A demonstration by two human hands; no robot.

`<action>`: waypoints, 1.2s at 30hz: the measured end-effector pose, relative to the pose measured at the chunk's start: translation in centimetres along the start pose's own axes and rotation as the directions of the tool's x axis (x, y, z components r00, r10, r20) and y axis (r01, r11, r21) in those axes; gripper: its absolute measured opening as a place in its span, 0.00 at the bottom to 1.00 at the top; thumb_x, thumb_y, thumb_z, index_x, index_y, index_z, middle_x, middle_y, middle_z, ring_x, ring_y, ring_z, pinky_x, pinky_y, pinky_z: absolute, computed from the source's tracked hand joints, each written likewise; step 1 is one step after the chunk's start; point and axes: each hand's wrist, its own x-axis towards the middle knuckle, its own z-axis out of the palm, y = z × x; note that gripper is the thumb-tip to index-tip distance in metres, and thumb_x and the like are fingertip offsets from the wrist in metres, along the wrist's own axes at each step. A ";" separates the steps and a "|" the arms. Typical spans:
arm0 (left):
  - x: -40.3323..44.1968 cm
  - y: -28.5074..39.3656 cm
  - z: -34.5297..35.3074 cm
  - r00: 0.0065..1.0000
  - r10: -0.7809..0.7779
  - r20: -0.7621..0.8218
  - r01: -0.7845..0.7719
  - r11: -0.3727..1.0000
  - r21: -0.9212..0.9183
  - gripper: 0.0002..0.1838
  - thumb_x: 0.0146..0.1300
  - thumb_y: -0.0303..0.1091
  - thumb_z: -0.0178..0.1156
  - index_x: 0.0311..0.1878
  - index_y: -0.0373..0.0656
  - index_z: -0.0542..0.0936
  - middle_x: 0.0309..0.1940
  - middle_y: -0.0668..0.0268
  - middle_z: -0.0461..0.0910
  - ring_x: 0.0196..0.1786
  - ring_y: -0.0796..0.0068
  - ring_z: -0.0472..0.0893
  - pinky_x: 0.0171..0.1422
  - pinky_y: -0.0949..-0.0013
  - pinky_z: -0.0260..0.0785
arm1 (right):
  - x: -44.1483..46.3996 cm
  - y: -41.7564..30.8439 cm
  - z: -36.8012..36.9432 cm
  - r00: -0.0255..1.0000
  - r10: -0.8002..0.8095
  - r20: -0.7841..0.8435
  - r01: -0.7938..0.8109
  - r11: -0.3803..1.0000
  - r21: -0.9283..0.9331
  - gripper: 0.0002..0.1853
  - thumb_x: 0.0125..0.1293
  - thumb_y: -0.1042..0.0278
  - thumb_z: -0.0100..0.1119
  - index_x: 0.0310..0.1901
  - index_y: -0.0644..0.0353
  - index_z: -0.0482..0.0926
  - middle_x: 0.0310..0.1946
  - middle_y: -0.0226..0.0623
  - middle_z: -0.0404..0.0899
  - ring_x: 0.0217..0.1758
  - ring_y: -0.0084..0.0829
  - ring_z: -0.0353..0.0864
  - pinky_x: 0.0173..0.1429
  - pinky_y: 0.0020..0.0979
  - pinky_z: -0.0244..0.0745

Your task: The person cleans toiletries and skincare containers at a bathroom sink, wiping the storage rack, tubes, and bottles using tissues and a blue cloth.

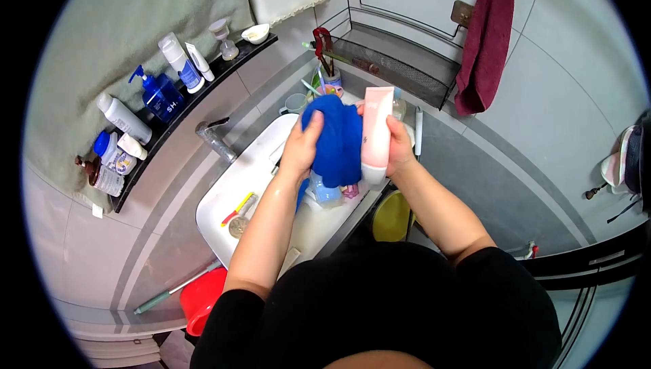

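Observation:
A bright blue cloth (337, 142) is bunched in my left hand (303, 144), with the thumb pressed on its near side. My right hand (400, 142) grips a pale pink squeeze tube (377, 121), cap end down, its fingers partly hidden behind the tube. Cloth and tube are side by side, touching or nearly so, above the white sink (207, 205). Under the cloth I see a light blue translucent item (327, 191) and a small pink-purple thing (350, 191), both partly covered. A yellow and red handled tool (237, 209) lies in the basin beside a round drain piece (238, 227).
At the basin's left stands a metal faucet (217, 142). A black ledge (156, 149) carries several bottles and tubes, including a blue pump bottle (161, 96). Behind are a wire rack (400, 64) and a maroon towel (485, 44). A red bucket (202, 301) sits lower left.

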 end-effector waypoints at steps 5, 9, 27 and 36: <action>-1.5 0.6 -1.1 0.973 0.225 0.045 -0.225 0.895 0.385 0.30 0.65 0.39 0.60 0.66 0.38 0.64 0.61 0.56 0.67 0.57 0.66 0.73 0.62 0.68 0.64 | -0.9 1.2 0.9 0.953 0.106 -0.283 -0.068 0.988 0.141 0.25 0.58 0.46 0.57 0.49 0.59 0.74 0.42 0.37 0.78 0.45 0.32 0.78 0.53 0.35 0.74; -4.1 1.4 -1.6 0.919 0.390 -0.064 -0.366 0.900 0.238 0.25 0.64 0.26 0.59 0.64 0.40 0.68 0.58 0.57 0.73 0.54 0.71 0.77 0.55 0.73 0.70 | 0.0 1.2 3.2 0.950 0.132 -0.282 -0.077 0.978 0.196 0.39 0.57 0.36 0.50 0.58 0.64 0.69 0.55 0.51 0.74 0.58 0.48 0.74 0.66 0.46 0.66; -28.4 10.7 -14.5 0.713 0.227 -0.663 -0.270 0.962 0.039 0.16 0.70 0.33 0.51 0.54 0.33 0.74 0.48 0.51 0.79 0.49 0.60 0.81 0.54 0.64 0.77 | 5.4 6.2 13.7 0.817 0.210 0.537 -0.452 0.811 0.371 0.42 0.59 0.32 0.47 0.64 0.60 0.63 0.62 0.47 0.68 0.64 0.47 0.67 0.69 0.50 0.59; -55.6 -4.3 -18.7 0.252 -0.584 -0.772 0.384 0.792 -0.474 0.44 0.57 0.71 0.44 0.72 0.56 0.50 0.58 0.51 0.74 0.52 0.52 0.80 0.52 0.44 0.71 | 5.7 12.6 23.4 0.552 0.213 0.806 -0.698 0.646 0.307 0.42 0.60 0.31 0.46 0.65 0.60 0.62 0.63 0.46 0.67 0.66 0.46 0.65 0.71 0.46 0.56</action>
